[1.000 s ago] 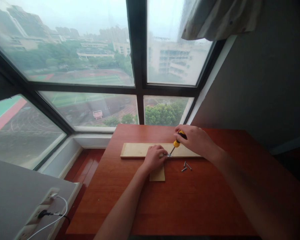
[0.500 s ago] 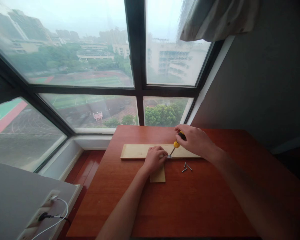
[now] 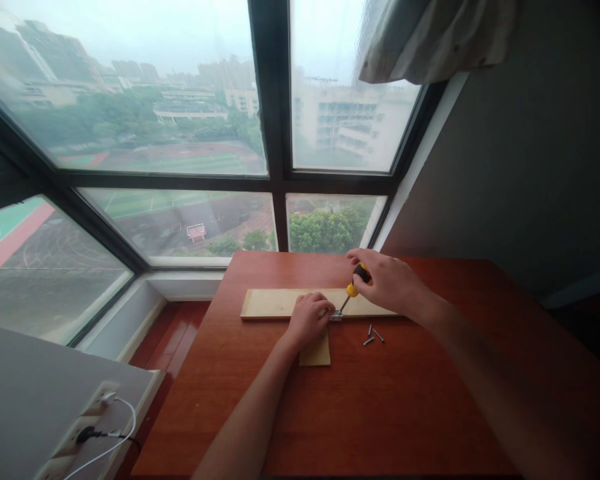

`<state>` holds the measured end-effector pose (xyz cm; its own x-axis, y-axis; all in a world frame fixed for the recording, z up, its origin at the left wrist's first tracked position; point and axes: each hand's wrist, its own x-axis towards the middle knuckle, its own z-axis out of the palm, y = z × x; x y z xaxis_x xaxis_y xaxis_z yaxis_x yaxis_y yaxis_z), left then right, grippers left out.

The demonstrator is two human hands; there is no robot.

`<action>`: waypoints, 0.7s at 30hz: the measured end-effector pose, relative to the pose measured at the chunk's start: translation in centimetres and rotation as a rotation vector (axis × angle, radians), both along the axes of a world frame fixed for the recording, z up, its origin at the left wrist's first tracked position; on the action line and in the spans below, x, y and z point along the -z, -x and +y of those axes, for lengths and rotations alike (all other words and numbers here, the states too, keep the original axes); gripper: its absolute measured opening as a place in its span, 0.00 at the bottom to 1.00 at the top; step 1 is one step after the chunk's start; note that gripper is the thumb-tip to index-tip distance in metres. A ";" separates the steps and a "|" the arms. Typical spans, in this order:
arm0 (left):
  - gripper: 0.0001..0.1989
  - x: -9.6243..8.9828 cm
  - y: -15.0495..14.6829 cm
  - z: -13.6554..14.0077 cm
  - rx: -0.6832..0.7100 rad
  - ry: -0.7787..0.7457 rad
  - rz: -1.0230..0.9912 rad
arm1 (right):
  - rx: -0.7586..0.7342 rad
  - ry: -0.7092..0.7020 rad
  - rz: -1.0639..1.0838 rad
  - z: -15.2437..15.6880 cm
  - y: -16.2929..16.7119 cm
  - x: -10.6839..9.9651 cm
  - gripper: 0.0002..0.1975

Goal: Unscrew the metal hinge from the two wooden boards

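Note:
My right hand (image 3: 387, 283) is wrapped round the handle of a screwdriver (image 3: 353, 290) with a yellow and black grip. Its shaft slants down and left, the tip meeting a small silver metal piece (image 3: 336, 316) that looks like a hinge. That piece sits at the near edge of a long pale wooden board (image 3: 270, 303) lying flat. Curled fingers of my left hand (image 3: 310, 319) press on the left end of the metal piece, partly hiding it. A short wooden strip (image 3: 316, 352) sticks out towards me from under my left hand.
Three loose screws (image 3: 373, 335) lie on the reddish-brown table (image 3: 380, 407), right of the wooden strip. Large windows (image 3: 280, 180) stand behind the table. Plugs and cables (image 3: 87, 433) hang at a wall socket on the lower left. A curtain (image 3: 440, 40) hangs at the upper right.
My right hand and the screwdriver have shifted very slightly left. More of the metal piece shows by my left fingers. The boards and screws stay where they were.

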<state>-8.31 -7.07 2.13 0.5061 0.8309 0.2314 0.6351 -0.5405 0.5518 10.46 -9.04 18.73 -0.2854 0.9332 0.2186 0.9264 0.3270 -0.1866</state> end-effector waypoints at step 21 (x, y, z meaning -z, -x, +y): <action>0.10 -0.2 -1.5 0.2 -0.047 0.087 0.009 | 0.040 -0.030 0.011 0.5 0.0 0.4 0.20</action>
